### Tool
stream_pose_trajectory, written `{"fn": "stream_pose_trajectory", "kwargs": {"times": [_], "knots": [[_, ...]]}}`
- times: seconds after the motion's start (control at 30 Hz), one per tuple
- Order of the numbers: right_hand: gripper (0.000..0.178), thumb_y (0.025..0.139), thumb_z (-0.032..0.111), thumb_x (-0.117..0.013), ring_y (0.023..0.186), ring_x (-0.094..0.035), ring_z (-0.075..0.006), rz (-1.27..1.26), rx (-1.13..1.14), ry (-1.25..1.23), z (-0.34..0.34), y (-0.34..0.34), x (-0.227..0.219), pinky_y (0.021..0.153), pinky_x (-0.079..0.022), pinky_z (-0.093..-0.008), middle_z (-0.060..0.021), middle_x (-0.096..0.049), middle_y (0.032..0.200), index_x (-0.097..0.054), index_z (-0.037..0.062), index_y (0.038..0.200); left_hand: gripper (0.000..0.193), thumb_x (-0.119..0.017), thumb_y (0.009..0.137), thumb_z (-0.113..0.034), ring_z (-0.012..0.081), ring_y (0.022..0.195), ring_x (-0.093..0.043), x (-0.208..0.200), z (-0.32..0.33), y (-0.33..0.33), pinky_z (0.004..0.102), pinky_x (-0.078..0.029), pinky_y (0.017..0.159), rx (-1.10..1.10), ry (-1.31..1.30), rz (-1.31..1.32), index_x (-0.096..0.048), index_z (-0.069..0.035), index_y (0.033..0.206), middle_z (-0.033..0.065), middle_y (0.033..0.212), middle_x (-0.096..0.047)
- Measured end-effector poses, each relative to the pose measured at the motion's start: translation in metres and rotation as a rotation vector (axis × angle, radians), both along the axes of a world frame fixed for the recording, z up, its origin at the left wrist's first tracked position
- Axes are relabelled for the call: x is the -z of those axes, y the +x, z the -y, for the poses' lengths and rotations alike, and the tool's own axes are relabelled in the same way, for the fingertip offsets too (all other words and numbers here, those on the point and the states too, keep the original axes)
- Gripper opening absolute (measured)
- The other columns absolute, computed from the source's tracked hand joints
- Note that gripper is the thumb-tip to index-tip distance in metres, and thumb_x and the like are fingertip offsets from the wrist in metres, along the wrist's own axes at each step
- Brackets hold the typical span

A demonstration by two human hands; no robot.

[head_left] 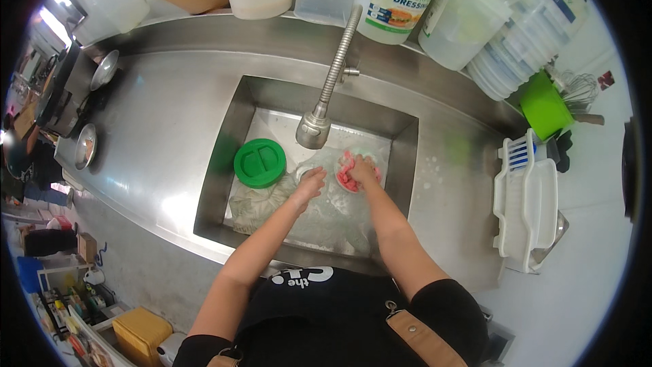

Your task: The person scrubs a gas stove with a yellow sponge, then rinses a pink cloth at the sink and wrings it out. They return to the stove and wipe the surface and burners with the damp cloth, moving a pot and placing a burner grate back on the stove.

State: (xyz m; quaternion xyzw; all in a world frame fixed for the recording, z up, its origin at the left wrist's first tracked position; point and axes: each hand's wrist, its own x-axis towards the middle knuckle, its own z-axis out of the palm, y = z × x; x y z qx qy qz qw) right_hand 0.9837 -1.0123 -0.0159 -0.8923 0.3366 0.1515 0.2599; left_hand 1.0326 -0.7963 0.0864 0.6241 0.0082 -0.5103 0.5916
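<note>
Work looks midway in the sink (pixel 405 166), where the right hand (pixel 365 170) has its grip closed on a pink cloth (pixel 347 181). The left hand (pixel 310 184) is near it, grip impossible to tell from here; a green lid (pixel 259 163) lies untouched.

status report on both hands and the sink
Right hand on pink bunched material. Left hand to its left, grip unclear. Green lid in sink, left side. Faucet head hanging over sink.
</note>
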Motion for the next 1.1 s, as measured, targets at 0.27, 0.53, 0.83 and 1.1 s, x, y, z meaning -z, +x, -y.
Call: {"fn": "stream_pose_trajectory", "kwargs": {"times": [0.27,0.53,0.83,1.1], "knots": [[0.025,0.079,0.024,-0.062,0.088,-0.063,-0.0255,0.645,0.169,0.574,-0.065,-0.020,-0.127,0.080,-0.048,-0.0366,-0.0127,-0.066,0.092,-0.070,0.0020,0.087,0.051,-0.053,0.086,-0.049,0.0236,0.117,-0.045,0.002,0.026,-0.007,0.0430,-0.038,0.095,-0.345,-0.152,-0.482,-0.048,-0.016,0.124,0.0050,0.126,-0.050],[0.016,0.069,0.015,-0.068,0.085,-0.061,-0.0303,1.075,0.175,-0.098,-0.126,-0.016,-0.146,0.075,-0.049,-0.0395,-0.0125,-0.063,0.082,-0.066,0.0011,0.076,0.021,-0.055,0.088,-0.034,0.0168,0.073,-0.055,0.054,0.086,-0.012,0.0332,-0.047,0.065,-0.298,-0.567,-0.102,-0.052,-0.014,0.085,0.0023,0.078,-0.055],[0.021,0.080,0.015,-0.063,0.055,-0.059,-0.0233,1.010,0.488,0.086,-0.070,-0.009,-0.109,0.056,-0.046,-0.0377,-0.0161,-0.061,0.059,-0.061,-0.0020,0.067,0.032,-0.048,0.095,-0.035,0.0223,0.075,-0.063,0.032,0.102,-0.007,0.0360,-0.050,0.062,-0.208,-0.507,-0.543,-0.061,-0.006,0.099,0.0073,0.090,-0.064],[0.022,0.090,0.023,-0.050,0.090,-0.061,-0.0344,0.517,-0.068,-0.308,0.002,-0.017,-0.045,0.082,-0.047,-0.0446,-0.0168,-0.061,0.096,-0.064,0.0048,0.092,0.054,-0.042,0.097,-0.047,0.0191,0.099,-0.058,0.028,0.065,0.000,0.0342,-0.046,0.087,0.050,0.011,0.250,-0.047,-0.002,0.127,0.0079,0.115,-0.059]]}}
